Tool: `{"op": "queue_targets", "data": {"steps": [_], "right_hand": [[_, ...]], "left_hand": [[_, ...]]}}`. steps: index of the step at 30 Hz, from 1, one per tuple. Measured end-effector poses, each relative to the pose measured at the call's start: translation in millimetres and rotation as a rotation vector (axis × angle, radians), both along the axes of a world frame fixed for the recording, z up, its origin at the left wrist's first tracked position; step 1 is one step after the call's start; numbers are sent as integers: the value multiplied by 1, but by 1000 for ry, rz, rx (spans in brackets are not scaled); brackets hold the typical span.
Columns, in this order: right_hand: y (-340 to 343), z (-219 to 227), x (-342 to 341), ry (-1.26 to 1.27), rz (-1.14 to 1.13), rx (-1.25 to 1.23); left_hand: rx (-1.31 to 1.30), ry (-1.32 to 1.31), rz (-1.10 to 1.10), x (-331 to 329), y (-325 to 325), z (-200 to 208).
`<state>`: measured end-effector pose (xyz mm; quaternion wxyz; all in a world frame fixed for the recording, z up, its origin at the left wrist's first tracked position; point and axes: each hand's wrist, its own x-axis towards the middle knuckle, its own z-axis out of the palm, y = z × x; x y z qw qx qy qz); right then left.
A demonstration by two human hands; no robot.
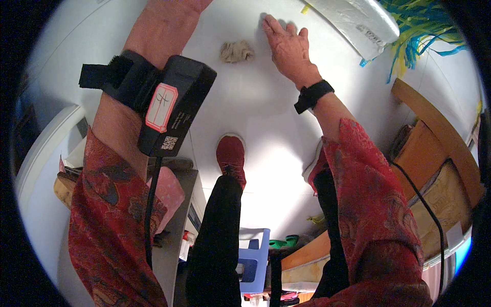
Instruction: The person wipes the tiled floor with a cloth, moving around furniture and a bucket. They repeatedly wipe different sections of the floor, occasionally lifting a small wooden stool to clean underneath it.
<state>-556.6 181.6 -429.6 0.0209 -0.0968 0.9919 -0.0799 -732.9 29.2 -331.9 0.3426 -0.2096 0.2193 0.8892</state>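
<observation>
My right hand (291, 48) hovers over or rests on the glossy white floor (255, 102), its fingers stretched out and holding nothing I can see. To its left lies a small crumpled beige cloth-like clump (236, 51), apart from the hand. Only the base of my left hand (186, 4) shows at the upper edge; its fingers are outside the picture. A black box with a label (176, 105) is strapped to my left forearm, and a black band (313, 95) circles my right wrist.
A silvery-white wrapped slab (358, 23) and blue, green and yellow plastic strands (424, 30) lie at the far right. Curved wooden furniture (440, 138) stands on the right. Nearer are my red shoe (230, 153), a blue plastic stool (261, 256) and a grey-topped unit (176, 220).
</observation>
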Motion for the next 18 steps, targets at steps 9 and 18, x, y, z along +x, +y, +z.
{"op": "queue_targets", "data": {"steps": [9,18], "right_hand": [[-4,-8,-8,-95,-20,62],[-10,-4,-9,-233,-13,143]], "left_hand": [[76,20,-39,-3,-1,-4],[15,1,1,-2,7,5]]}}
